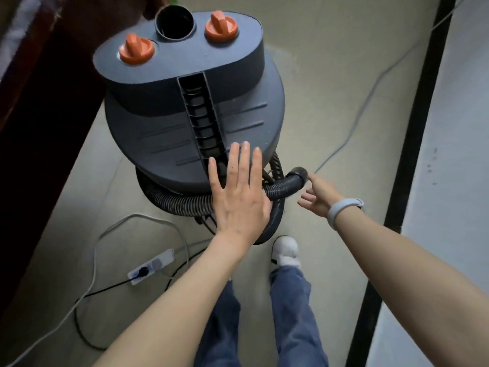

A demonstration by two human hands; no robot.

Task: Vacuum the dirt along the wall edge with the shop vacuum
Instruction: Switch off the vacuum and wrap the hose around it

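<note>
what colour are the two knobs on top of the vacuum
Orange knobs, seen in the head view.

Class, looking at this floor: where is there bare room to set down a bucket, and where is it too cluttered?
Bare floor lies between the vacuum and the black baseboard, crossed only by a thin cable. It is crowded at lower left, where the power strip and looped cords lie, and around the coiled hose.
</note>
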